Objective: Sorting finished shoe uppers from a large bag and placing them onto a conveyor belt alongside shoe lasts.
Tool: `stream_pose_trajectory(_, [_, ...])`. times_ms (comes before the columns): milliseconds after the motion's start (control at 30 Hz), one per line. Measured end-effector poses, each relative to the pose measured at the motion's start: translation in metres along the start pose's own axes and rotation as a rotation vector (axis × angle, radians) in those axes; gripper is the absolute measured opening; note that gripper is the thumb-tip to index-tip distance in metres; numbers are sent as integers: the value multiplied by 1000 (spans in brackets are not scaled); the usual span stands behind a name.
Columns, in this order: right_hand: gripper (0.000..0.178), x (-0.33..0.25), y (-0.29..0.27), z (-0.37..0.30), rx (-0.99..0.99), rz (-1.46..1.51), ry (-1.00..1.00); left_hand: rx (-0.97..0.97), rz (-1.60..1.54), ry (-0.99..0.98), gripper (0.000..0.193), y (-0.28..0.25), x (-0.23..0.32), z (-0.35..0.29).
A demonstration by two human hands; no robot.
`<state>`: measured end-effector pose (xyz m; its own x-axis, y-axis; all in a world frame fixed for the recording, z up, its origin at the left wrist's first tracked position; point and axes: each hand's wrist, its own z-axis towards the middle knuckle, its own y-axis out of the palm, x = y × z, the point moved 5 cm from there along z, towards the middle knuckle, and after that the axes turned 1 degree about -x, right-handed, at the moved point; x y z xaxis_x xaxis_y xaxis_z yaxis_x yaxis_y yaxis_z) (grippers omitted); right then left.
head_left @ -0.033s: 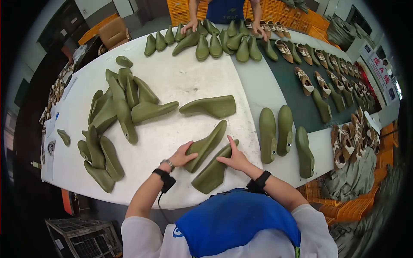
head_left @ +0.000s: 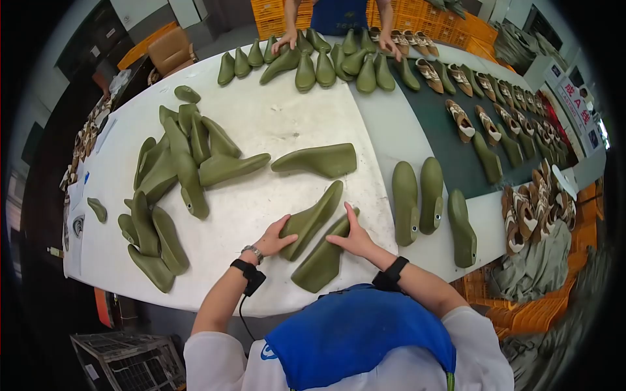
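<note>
My left hand [head_left: 276, 238] grips the heel end of a green shoe last [head_left: 313, 220], whose toe points away and to the right. Beside it, my right hand [head_left: 356, 238] has its thumb and fingers around a second green shoe last [head_left: 318, 266], lying at a similar slant. The two lasts are close together at the near part of the white tabletop [head_left: 241, 202]. Just beyond them, another last [head_left: 316, 160] rests on its side. Some of my right fingers are hidden behind the last.
At left is a loose heap of green lasts [head_left: 186, 156]. Three lasts stand in a row at right, one being this last [head_left: 405, 202]. Brown-and-white shoes [head_left: 460, 121] and lasts line a dark green belt [head_left: 427, 146]. Across the table, a co-worker's hands [head_left: 285, 43] touch lasts.
</note>
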<state>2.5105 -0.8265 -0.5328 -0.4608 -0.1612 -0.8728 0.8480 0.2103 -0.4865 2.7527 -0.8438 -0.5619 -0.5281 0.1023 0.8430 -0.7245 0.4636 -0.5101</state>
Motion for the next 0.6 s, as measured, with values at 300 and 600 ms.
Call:
stream_pose_trajectory(300, [101, -14, 8, -5, -374, 450, 474, 323, 289, -280, 95, 31, 47, -17])
stream_pose_trajectory(600, [115, -3, 23, -14, -333, 64, 236, 289, 568, -199, 66, 35, 108, -59])
